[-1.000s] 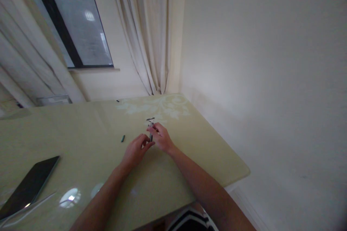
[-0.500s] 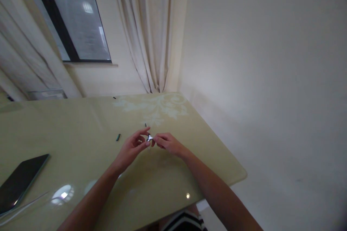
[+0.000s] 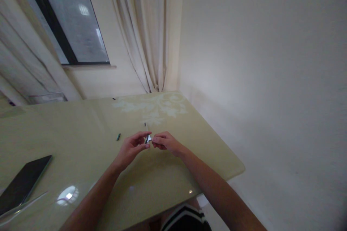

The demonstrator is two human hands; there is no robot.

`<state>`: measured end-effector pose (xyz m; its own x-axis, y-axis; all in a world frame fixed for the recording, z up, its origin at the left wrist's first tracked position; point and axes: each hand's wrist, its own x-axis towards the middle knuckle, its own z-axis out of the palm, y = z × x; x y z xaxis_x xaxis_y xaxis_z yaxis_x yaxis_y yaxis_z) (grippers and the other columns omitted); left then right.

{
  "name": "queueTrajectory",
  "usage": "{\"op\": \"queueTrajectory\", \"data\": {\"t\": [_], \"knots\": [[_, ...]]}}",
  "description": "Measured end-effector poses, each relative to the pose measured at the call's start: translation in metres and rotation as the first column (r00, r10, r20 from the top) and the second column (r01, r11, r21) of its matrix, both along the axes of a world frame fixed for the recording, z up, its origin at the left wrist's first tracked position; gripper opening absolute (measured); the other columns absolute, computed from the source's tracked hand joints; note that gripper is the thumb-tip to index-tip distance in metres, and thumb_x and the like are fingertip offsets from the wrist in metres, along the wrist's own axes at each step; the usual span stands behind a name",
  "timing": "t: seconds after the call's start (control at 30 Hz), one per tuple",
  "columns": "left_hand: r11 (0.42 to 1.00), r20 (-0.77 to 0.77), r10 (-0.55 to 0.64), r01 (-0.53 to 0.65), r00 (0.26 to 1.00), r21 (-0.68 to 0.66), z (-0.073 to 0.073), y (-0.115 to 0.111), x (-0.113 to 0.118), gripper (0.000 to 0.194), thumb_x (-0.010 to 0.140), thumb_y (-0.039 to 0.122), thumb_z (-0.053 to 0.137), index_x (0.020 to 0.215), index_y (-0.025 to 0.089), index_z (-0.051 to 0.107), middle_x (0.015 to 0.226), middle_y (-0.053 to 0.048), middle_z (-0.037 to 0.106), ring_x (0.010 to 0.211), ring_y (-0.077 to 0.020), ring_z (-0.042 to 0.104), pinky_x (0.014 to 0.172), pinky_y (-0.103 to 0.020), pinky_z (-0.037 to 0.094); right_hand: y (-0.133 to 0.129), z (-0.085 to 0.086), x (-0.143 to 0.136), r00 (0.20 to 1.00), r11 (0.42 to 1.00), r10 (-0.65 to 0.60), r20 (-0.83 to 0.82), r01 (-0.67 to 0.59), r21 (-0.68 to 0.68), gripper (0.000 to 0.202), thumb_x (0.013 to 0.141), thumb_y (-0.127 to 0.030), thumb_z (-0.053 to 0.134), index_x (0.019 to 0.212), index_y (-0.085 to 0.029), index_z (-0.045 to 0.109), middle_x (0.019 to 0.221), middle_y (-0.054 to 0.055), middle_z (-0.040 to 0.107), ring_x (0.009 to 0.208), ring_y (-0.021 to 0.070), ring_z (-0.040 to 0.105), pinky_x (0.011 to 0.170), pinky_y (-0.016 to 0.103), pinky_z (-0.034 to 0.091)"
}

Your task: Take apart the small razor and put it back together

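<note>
Between my two hands is a small shiny silver piece with a dark bar along its left side [image 3: 148,138]; its exact kind is too small to make out. My left hand [image 3: 133,148] grips the dark bar at its ends between thumb and forefinger. From the right, my right hand [image 3: 167,142] pinches the silver part with thumb and bent forefinger. Just beyond the fingers lies a thin pale stick with a dark tip [image 3: 145,125], its near end hidden by my left hand. A small dark green bar [image 3: 118,136] rests on the table to the left.
A dark flat tablet-like device [image 3: 25,180] lies at the left of the glossy table [image 3: 89,130], with a pale cable-like strip [image 3: 29,203] beside it. A tiny dark piece [image 3: 114,98] sits near the far edge. A wall [image 3: 244,79] borders the right side.
My left forefinger has come down onto the upper end of the dark bar, where it was raised before. The silver piece has turned slightly, and the view has shifted a little.
</note>
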<state>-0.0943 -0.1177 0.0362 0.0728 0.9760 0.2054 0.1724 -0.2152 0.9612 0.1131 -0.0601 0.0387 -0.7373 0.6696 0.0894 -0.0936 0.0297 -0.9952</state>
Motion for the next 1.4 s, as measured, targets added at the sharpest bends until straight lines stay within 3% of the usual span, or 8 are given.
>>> {"op": "queueTrajectory", "data": {"t": [0.37,0.83,0.97,1.1,1.2,1.4], "knots": [[0.998,0.017,0.057,-0.057,0.998,0.036,-0.008,0.001,0.001,0.049,0.076,0.04,0.084,0.121,0.022,0.074,0.1,-0.006,0.071,0.086,-0.0187,0.063,0.079,-0.03,0.051,0.0,-0.007,-0.003,0.992,0.977,-0.122,-0.019,0.123,0.176,0.044,0.089,-0.055,0.064,0.069,-0.017,0.064,0.053,-0.005,0.043,0.052,0.0095,0.035,0.052,0.025,0.024],[0.996,0.026,0.069,-0.07,0.997,0.05,-0.008,0.001,0.005,0.051,0.073,0.041,0.084,0.119,0.021,0.074,0.096,-0.005,0.068,0.082,-0.0168,0.06,0.074,-0.028,0.05,0.002,-0.005,-0.001,0.992,0.964,-0.124,0.016,0.116,0.239,0.045,0.088,-0.056,0.061,0.066,-0.017,0.062,0.057,-0.003,0.048,0.056,0.0109,0.039,0.054,0.024,0.027],[0.987,-0.021,0.14,-0.138,0.99,0.078,-0.006,0.002,0.0,0.05,0.074,0.04,0.083,0.12,0.022,0.074,0.09,-0.002,0.065,0.073,-0.0138,0.055,0.07,-0.026,0.048,0.002,-0.005,-0.001,0.991,0.958,-0.131,0.023,0.12,0.26,0.046,0.088,-0.057,0.061,0.065,-0.017,0.063,0.054,-0.004,0.044,0.054,0.0105,0.037,0.053,0.025,0.025],[0.983,-0.063,0.159,-0.152,0.985,0.1,-0.004,0.002,-0.004,0.047,0.072,0.039,0.083,0.115,0.022,0.076,0.087,-0.001,0.063,0.071,-0.013,0.052,0.066,-0.025,0.046,0.002,-0.007,-0.004,0.987,0.969,-0.158,-0.027,0.161,0.19,0.05,0.088,-0.063,0.059,0.066,-0.018,0.058,0.055,-0.005,0.041,0.052,0.0097,0.034,0.051,0.024,0.023],[0.983,-0.16,0.149,-0.129,0.976,0.128,-0.006,0.005,0.0,0.046,0.072,0.04,0.083,0.115,0.023,0.076,0.082,0.001,0.063,0.066,-0.0121,0.05,0.064,-0.025,0.044,0.005,-0.005,-0.005,0.957,0.961,-0.263,-0.124,0.272,0.056,0.054,0.09,-0.068,0.053,0.07,-0.019,0.057,0.055,-0.005,0.041,0.049,0.009,0.032,0.048,0.023,0.022],[0.987,-0.414,0.039,0.029,0.909,0.157,-0.009,0.04,0.038,0.045,0.075,0.038,0.079,0.118,0.024,0.076,0.093,-0.003,0.069,0.066,-0.0137,0.054,0.066,-0.027,0.047,0.03,0.003,0.012,0.773,0.83,-0.546,-0.322,0.551,-0.086,0.05,0.089,-0.065,0.056,0.075,-0.018,0.062,0.051,-0.007,0.038,0.043,0.0067,0.025,0.043,0.021,0.017]]}}
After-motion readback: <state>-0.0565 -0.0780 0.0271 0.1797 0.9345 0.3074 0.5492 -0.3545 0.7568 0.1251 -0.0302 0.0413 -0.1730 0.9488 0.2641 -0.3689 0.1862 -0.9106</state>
